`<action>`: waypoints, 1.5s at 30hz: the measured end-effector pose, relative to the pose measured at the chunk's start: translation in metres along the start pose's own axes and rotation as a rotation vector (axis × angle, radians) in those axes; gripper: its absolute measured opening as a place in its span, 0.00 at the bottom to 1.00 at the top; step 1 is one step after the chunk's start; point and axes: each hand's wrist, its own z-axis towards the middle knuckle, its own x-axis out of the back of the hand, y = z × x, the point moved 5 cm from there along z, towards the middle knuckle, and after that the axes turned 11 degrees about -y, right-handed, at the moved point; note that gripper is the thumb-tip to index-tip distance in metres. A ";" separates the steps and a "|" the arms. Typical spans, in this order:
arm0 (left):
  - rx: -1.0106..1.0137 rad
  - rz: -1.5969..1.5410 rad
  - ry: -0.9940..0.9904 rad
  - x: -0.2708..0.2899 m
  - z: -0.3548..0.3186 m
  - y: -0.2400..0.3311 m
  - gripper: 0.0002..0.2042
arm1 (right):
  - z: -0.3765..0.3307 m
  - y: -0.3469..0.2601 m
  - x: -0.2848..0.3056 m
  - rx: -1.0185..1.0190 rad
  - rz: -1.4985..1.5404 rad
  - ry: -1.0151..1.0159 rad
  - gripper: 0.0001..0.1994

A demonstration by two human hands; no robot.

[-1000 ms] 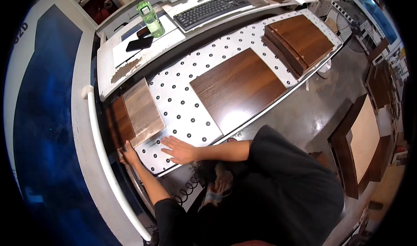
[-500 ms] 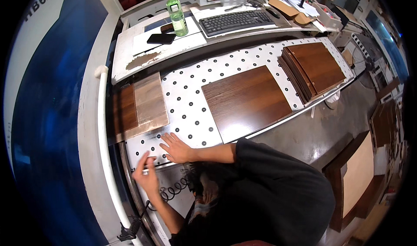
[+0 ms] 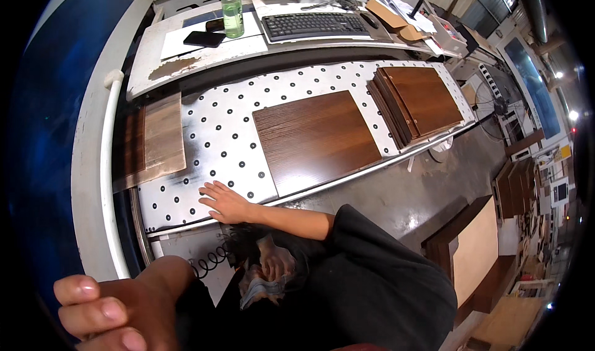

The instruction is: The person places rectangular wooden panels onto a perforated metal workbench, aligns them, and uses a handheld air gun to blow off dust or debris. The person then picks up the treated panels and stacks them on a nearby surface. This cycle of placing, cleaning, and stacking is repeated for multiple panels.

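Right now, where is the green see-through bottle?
In the head view, the bottle stands upper left of centre on the worn white shelf, between the flat black phone and the black keyboard.

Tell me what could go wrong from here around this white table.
The single brown panel lies close to the near edge of the white table; a nudge from the right hand might push it over. The green bottle stands near the black phone, so a knock could wet it if the bottle leaks.
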 end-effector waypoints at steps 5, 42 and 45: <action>0.009 -0.070 -0.139 -0.006 0.008 -0.008 0.33 | 0.000 0.000 -0.004 -0.006 -0.009 0.010 0.25; -0.048 -0.119 -0.120 0.001 0.021 -0.020 0.23 | 0.002 -0.002 0.004 0.017 0.003 0.053 0.23; -0.054 -0.111 -0.103 0.001 0.018 -0.022 0.22 | 0.002 0.002 0.001 0.003 -0.001 0.043 0.23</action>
